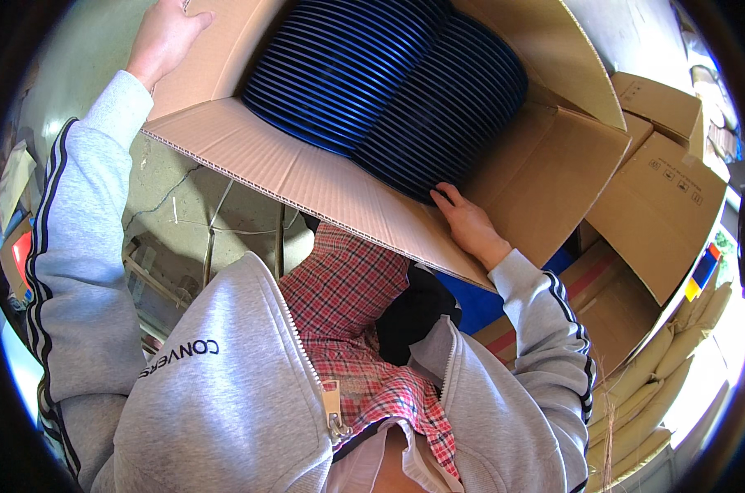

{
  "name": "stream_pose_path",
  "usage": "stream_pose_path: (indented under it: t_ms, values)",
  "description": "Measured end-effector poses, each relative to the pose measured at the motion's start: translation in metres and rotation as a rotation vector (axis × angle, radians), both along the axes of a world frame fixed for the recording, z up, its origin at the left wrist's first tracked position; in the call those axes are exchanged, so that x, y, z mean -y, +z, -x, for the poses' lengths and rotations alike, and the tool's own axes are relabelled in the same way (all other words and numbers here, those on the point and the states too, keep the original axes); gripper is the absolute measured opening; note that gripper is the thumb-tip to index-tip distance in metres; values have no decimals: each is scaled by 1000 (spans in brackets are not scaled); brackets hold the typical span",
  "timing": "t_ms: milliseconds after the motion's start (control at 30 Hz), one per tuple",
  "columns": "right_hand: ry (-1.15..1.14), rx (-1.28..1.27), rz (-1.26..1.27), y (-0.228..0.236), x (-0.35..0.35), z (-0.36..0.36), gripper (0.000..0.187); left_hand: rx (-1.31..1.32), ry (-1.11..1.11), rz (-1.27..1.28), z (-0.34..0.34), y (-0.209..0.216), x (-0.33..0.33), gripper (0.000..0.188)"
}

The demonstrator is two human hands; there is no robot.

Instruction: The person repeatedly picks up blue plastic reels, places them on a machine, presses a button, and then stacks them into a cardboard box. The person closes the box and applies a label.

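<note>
An open cardboard box (306,168) is tilted in front of me. Inside it lie two side-by-side stacks of thin, dark blue round-edged pieces, the left stack (339,66) and the right stack (446,107); their exact kind I cannot tell. At the upper left, my left hand (165,37) grips the edge of a box flap (212,62), thumb on the inner side. My right hand (468,226) rests over the near flap, fingers stretched out, with fingertips against the lower edge of the right stack. Its thumb is mostly hidden.
More cardboard boxes (652,214) stand to the right, some with flaps folded out. Beyond them are tan padded bundles (668,370). A blue surface (475,304) shows below my right hand. Thin metal bars (208,246) stand over the concrete floor (167,193) at left.
</note>
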State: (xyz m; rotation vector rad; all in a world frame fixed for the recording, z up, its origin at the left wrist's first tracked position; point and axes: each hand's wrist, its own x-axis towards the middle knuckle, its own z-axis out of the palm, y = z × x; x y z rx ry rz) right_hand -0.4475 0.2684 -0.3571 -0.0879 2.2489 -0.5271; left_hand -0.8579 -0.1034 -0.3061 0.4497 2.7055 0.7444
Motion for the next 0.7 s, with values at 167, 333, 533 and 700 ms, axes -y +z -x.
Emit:
stream_pose_path:
  t_ms: [167, 333, 533, 700]
  values:
    - [-87, 5, 8, 0, 3, 1, 68, -49, -14, 55, -2, 5, -5, 35]
    - [-163, -32, 36, -5, 3, -1, 72, -29, 0, 59, -3, 7, -7, 35]
    - [-177, -33, 22, -7, 4, 0, 71, -26, 4, 23, -4, 6, -5, 34]
    - [-221, -78, 18, -6, 4, -1, 67, -30, 13, 72, -2, 7, -6, 32]
